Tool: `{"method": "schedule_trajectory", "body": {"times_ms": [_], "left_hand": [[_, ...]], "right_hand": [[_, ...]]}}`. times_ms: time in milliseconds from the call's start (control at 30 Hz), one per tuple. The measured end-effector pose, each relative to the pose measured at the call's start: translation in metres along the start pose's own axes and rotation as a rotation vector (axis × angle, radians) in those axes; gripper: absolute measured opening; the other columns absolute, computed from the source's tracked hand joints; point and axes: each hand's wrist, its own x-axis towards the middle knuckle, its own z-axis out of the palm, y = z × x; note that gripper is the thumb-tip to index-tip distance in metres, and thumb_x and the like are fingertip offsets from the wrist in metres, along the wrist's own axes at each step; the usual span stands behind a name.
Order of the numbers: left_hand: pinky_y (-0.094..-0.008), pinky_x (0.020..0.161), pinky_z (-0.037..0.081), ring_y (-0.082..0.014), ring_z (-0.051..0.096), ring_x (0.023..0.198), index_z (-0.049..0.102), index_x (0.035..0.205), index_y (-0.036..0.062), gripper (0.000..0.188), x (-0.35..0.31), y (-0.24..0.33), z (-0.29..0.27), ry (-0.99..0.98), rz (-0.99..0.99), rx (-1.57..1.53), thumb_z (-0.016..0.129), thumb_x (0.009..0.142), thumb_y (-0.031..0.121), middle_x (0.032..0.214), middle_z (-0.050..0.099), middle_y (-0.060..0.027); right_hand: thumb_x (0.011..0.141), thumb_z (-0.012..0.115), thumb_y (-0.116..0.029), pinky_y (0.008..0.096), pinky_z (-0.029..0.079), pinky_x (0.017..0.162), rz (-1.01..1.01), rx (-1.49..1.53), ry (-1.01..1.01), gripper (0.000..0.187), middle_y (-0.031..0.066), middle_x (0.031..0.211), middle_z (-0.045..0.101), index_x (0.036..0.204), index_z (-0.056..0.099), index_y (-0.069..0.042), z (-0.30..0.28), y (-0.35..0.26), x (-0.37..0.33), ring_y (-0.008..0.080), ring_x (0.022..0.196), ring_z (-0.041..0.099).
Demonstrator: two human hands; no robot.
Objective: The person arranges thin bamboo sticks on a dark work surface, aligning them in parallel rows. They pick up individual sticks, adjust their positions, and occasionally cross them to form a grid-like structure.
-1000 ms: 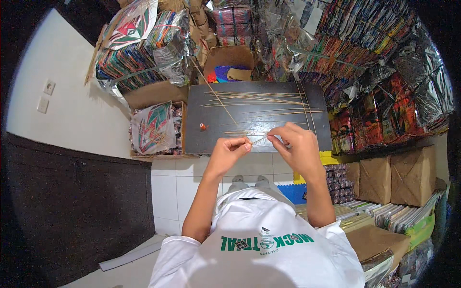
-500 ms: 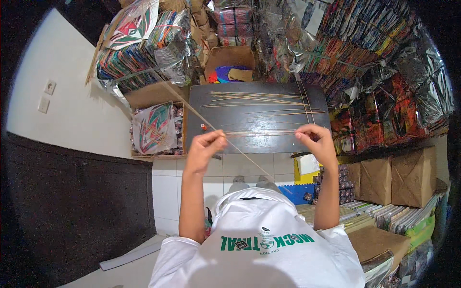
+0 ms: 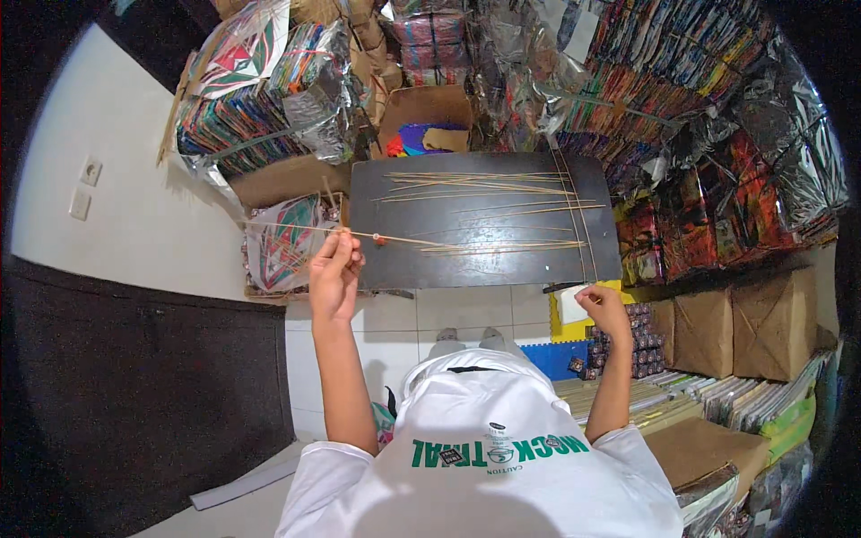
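Note:
My left hand (image 3: pixel 334 271) is raised at the table's left front corner, pinching a thin bamboo stick (image 3: pixel 291 226). The stick runs almost level, past the hand on both sides. Close to its line is a small orange-red spool (image 3: pixel 379 239) with a white top. My right hand (image 3: pixel 603 309) is just off the table's front right edge, its fingers closed together. Two thin strands (image 3: pixel 574 211) cross the table's right side and end near those fingers; whether they are held cannot be made out. Several more thin sticks (image 3: pixel 475 185) lie across the dark table (image 3: pixel 529 269).
An open carton (image 3: pixel 318 293) with printed kite-like sheets stands left of the table. Another carton (image 3: pixel 426 103) holds coloured pieces behind it. Tall plastic-wrapped stacks (image 3: pixel 619 81) crowd the back and right. Brown parcels (image 3: pixel 771 323) and small stacked packs (image 3: pixel 644 345) are at right.
My left hand has moved left, and its stick has swung from a steep slant to nearly level. My right hand has drawn back toward me, off the tabletop.

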Motion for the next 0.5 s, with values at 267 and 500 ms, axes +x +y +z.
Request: {"method": "schedule_trajectory", "body": {"times_ms": [267,500], "left_hand": [[-0.0213,0.07,0.05,-0.0082,0.061,0.078,0.068,0.111,-0.0006,0.02,-0.019,-0.037,0.066,-0.142,-0.046,0.178,0.069,0.094,0.01,0.094,0.067,-0.0041],[-0.0227,0.072,0.049,-0.0094,0.061,0.08,0.069,0.109,-0.0023,0.019,-0.035,-0.049,0.099,-0.223,-0.11,0.239,0.069,0.094,0.01,0.097,0.067,-0.0047]], "right_hand": [[0.092,0.064,-0.015,0.0423,0.035,0.114,-0.536,0.038,0.152,0.045,0.0174,0.141,0.055,0.136,0.056,-0.006,0.065,-0.097,0.003,0.0335,0.135,0.048],[0.101,0.052,-0.019,0.0377,0.039,0.109,-0.654,0.659,-0.057,0.042,0.0112,0.134,0.059,0.141,0.05,-0.005,0.117,-0.187,-0.009,0.0244,0.128,0.053]]}}
